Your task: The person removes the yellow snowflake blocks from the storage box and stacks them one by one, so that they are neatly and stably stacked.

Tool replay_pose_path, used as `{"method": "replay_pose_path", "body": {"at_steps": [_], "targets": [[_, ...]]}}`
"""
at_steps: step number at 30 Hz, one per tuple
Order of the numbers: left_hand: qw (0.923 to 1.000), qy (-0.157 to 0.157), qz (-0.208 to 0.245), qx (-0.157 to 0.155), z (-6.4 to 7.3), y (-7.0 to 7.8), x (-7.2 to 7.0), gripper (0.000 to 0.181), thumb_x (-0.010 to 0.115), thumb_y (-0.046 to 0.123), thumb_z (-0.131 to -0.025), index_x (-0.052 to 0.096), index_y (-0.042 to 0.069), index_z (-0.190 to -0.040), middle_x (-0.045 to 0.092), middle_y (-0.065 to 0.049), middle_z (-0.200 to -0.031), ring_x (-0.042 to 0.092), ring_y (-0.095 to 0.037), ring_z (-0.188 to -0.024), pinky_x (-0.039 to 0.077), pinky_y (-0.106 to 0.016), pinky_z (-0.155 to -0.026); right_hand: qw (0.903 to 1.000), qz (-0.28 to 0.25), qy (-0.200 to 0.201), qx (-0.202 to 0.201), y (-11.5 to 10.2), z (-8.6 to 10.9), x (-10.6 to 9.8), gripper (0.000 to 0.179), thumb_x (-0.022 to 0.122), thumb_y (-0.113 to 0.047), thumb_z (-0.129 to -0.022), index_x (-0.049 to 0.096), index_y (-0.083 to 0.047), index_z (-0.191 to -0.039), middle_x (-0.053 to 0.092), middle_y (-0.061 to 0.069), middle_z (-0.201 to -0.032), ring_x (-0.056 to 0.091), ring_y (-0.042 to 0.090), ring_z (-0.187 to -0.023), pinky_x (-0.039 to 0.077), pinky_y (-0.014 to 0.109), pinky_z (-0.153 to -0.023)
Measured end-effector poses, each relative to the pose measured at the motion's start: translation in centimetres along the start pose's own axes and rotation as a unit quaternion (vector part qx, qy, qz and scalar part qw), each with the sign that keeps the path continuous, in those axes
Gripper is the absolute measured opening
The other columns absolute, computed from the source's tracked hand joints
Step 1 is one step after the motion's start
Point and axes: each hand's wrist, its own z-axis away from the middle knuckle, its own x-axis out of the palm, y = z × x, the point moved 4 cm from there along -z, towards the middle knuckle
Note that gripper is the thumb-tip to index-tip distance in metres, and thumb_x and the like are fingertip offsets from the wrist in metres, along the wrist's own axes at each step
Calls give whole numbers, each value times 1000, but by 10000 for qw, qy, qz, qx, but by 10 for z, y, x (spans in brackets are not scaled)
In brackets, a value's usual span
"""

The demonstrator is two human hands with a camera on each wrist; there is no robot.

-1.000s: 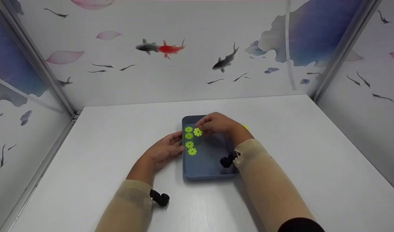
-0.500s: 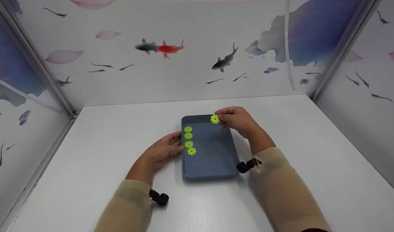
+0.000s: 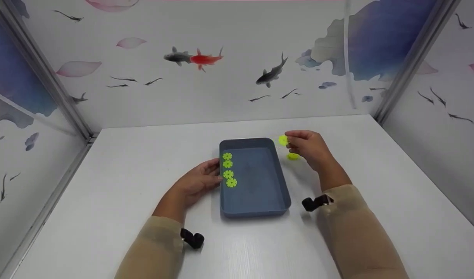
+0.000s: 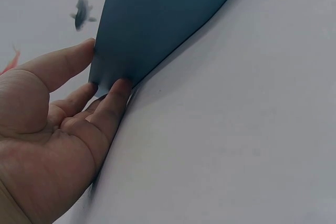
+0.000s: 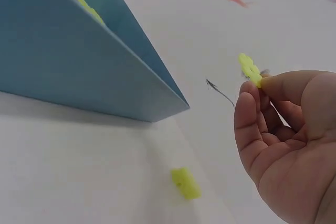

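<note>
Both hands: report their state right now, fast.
Left hand: open, touching the outside of the blue-gray tray.
Right hand: closed, pinching a yellow-green notched disc.

Tray (image 3: 258,190) holds 4 yellow discs (image 3: 231,182).

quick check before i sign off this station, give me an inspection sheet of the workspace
surface: white table
job's things: blue-grey tray holding four notched discs near its left wall; yellow-green piece on the table, right of the tray
clutter: nothing seen
hands: left hand touches the tray's left side; right hand pinches another disc, outside the tray
cables: nothing seen
surroundings: back wall with printed fish; metal corner post either side
</note>
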Motion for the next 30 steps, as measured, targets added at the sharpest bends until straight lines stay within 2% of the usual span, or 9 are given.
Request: {"method": "replay_pose_path", "body": {"at_steps": [5, 12, 18, 23, 30], "targets": [[10000, -28, -15, 13, 0, 0, 0, 86, 76, -4, -93, 35, 11, -167, 27, -8, -178, 26, -25, -167, 38, -44, -129, 9994, 15, 208, 268, 14, -3, -16, 32, 69, -24, -106, 72, -10, -134, 69, 4, -125, 70, 17, -104, 63, 22, -92], [10000, -1, -25, -15, 0, 0, 0, 85, 76, -4, -93, 35, 11, -166, 28, -8, -178, 27, -24, -166, 39, -43, -129, 9983, -85, 349, 461, 30, -5, -32, 37, 67, -23, -107, 68, -7, -140, 67, 6, -130, 70, 14, -104, 62, 21, -93], [9999, 86, -47, -80, -1, 0, -1, 86, 77, -4, -92, 37, 13, -166, 30, -7, -178, 30, -24, -165, 41, -44, -128, 9954, 189, 506, 790, 43, -8, -38, 36, 66, -24, -107, 69, -10, -140, 65, 8, -138, 71, 15, -106, 62, 21, -94], [10000, -19, 56, -5, 0, 1, 0, 85, 73, -7, -94, 34, 12, -167, 26, -7, -179, 28, -24, -166, 39, -43, -129, 9912, 591, 555, 1042, 52, -10, -39, 34, 67, -26, -107, 71, -13, -138, 66, 9, -136, 68, 16, -106, 61, 21, -89], [10000, -19, 48, 11, 1, 1, 0, 85, 73, -7, -93, 35, 12, -167, 26, -8, -179, 28, -25, -166, 39, -43, -130, 9897, 533, 629, 1169, 55, -9, -38, 30, 69, -24, -106, 73, -12, -133, 69, 9, -126, 68, 18, -103, 61, 23, -87]]}}
